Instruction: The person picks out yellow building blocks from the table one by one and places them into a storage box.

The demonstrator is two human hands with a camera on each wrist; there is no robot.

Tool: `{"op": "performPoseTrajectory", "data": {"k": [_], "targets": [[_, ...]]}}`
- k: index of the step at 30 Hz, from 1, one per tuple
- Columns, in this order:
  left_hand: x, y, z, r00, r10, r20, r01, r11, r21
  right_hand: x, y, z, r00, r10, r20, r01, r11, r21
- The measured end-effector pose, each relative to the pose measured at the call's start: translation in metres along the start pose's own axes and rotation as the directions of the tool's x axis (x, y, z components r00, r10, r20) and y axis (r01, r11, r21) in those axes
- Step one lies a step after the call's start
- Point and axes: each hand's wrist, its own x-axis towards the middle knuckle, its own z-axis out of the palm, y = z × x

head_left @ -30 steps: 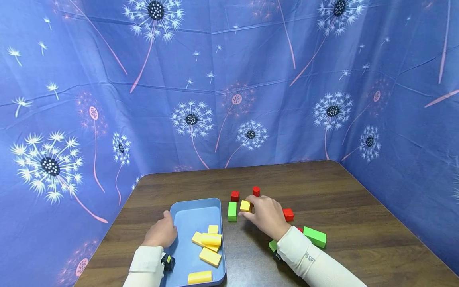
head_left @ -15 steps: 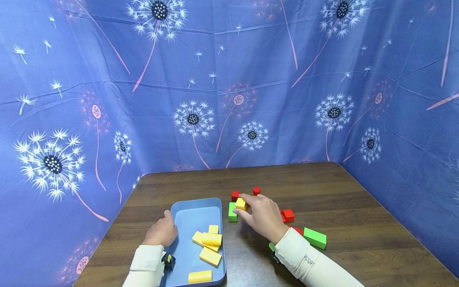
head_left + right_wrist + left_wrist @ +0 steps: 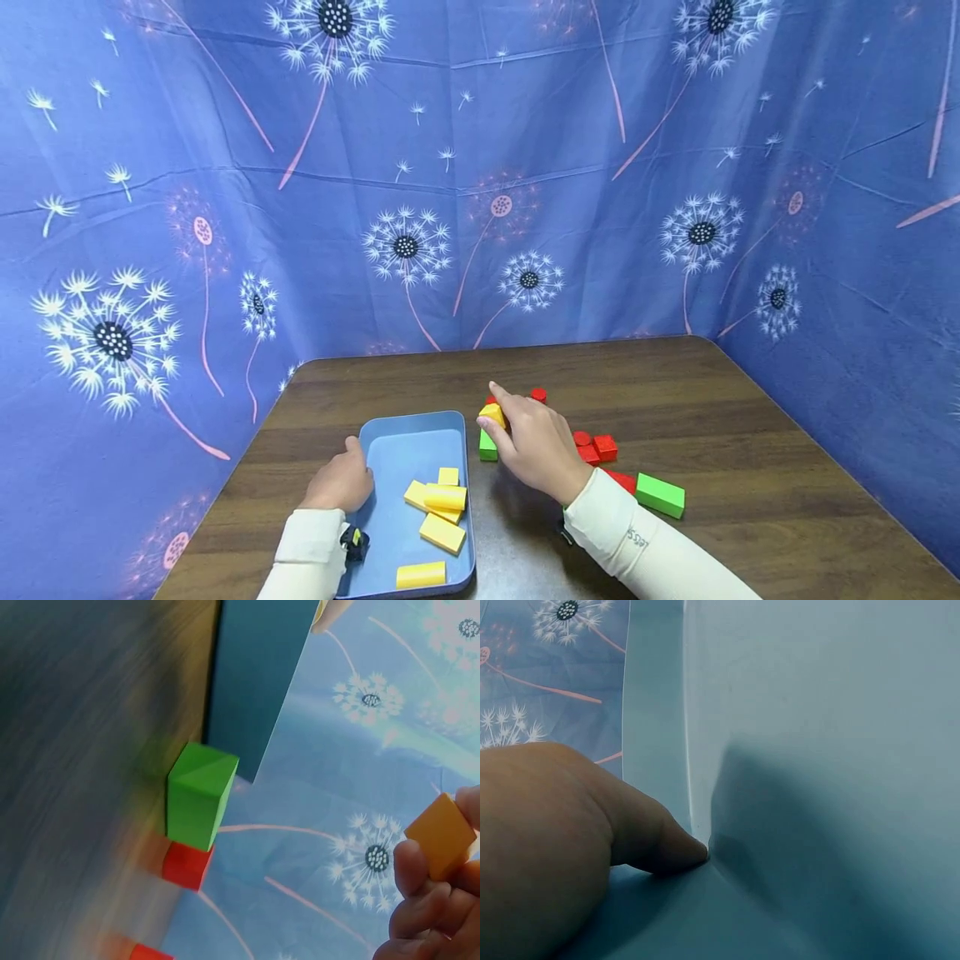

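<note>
- Dark-brown wood-grain bench carries a blue rectangular tray.
- Blue dandelion-print cloth hangs behind the tray.
- Right hand pinches a yellow flat-sided block, right of the tray.
- Left hand grips the tray's left wall.

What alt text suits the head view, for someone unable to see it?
Right hand holding a yellow block above the table, right of a blue tray whose left edge the left hand holds. Other yellow pieces lie in the tray; red pieces and green pieces lie on the table, a blue curtain behind.
</note>
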Motion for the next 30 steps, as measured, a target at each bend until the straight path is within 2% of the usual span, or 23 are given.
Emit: {"op": "performPoseTrajectory", "data": {"k": [13, 23, 30], "targets": [[0.000, 0.000, 0.002, 1.000, 0.004, -0.001, -0.004, 1.000, 0.001, 0.006, -0.019, 0.003, 1.000, -0.005, -0.007, 0.006, 0.998, 0.057], [-0.001, -0.002, 0.003, 1.000, 0.005, -0.001, -0.005, 1.000, 0.009, 0.006, -0.028, 0.008, 0.999, 0.005, 0.046, -0.009, 0.996, 0.092], [0.000, -0.001, 0.003, 1.000, 0.018, -0.009, -0.018, 1.000, 0.005, 0.003, -0.031, 0.015, 0.997, -0.033, 0.074, 0.026, 0.996, 0.082]]}}
